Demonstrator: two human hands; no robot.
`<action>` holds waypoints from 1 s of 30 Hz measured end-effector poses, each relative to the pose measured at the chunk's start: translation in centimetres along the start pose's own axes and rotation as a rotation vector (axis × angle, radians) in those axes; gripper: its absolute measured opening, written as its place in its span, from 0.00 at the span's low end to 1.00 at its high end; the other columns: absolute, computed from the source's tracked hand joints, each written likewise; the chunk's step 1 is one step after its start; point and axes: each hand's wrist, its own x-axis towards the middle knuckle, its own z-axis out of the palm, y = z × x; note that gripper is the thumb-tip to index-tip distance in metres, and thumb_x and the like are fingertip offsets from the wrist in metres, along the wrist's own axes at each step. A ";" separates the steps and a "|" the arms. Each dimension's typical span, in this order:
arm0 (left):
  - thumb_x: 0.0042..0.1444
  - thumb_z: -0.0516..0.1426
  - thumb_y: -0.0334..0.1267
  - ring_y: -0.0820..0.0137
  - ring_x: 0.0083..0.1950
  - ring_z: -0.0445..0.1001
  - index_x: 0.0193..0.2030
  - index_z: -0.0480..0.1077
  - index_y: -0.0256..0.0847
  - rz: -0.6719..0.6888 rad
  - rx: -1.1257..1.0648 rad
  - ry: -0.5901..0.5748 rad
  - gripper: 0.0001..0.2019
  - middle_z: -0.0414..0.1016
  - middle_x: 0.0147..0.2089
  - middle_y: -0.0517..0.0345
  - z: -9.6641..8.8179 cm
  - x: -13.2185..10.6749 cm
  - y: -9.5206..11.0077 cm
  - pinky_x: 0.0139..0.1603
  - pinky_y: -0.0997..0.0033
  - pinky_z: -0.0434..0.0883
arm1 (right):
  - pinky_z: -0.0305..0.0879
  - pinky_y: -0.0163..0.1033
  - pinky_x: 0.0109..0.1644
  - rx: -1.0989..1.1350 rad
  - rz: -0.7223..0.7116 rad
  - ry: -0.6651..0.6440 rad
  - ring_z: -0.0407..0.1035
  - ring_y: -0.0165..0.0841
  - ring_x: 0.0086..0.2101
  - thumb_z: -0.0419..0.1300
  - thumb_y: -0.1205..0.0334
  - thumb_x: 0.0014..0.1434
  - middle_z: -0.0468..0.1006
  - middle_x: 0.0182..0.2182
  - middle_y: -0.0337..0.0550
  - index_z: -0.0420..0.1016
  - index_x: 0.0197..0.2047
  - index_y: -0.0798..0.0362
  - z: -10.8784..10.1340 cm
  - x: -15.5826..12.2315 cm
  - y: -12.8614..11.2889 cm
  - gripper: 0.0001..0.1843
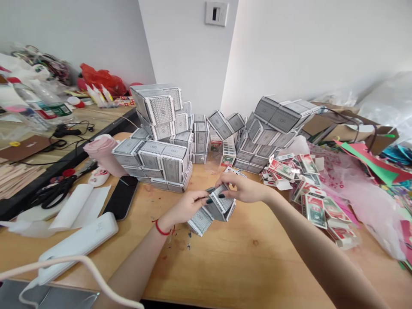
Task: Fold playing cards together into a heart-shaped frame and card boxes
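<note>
Both my hands are closed on a small structure of folded playing cards (222, 208), grey-patterned backs outward, at the middle of the table. My left hand (189, 204) grips its left upper edge, thumb and fingertips together. My right hand (240, 187) pinches a card at its top right. One flat side of the structure reaches down toward the tabletop at the lower left. Behind it stand large stacks of card boxes, one on the left (162, 159) and one on the right (273, 128). A few face-up cards (234, 171) lie just beyond my right hand.
Left of my hands lie a black phone (122, 197), a white power bank (80, 242) with a cable (90, 264), black scissors (61, 189) and a pink rolled cloth (104, 152). Opened card packs (315, 208) and pink plastic (357, 193) heap up on the right.
</note>
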 end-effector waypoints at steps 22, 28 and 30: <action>0.56 0.49 0.31 0.68 0.32 0.70 0.30 0.71 0.40 0.190 0.625 0.083 0.10 0.73 0.30 0.55 0.9 0.0 1.1 0.31 0.72 0.60 | 0.63 0.35 0.29 -0.181 0.247 0.389 0.68 0.31 0.25 0.56 0.70 0.51 0.75 0.24 0.42 0.73 0.27 0.53 6.4 -3.0 -0.2 0.06; 0.57 0.50 0.33 0.68 0.34 0.71 0.33 0.72 0.41 0.166 0.475 0.073 0.10 0.75 0.33 0.56 1.4 0.3 0.6 0.34 0.73 0.62 | 0.65 0.33 0.22 0.271 0.356 0.307 0.69 0.29 0.19 0.58 0.67 0.50 0.74 0.18 0.37 0.72 0.28 0.53 5.9 -2.5 0.6 0.02; 0.57 0.49 0.33 0.69 0.36 0.72 0.36 0.72 0.42 0.168 0.402 0.066 0.10 0.76 0.35 0.58 1.5 0.5 0.6 0.37 0.73 0.63 | 0.66 0.33 0.20 0.457 0.365 0.271 0.68 0.29 0.17 0.60 0.64 0.50 0.73 0.18 0.36 0.71 0.32 0.53 5.6 -2.2 0.8 0.04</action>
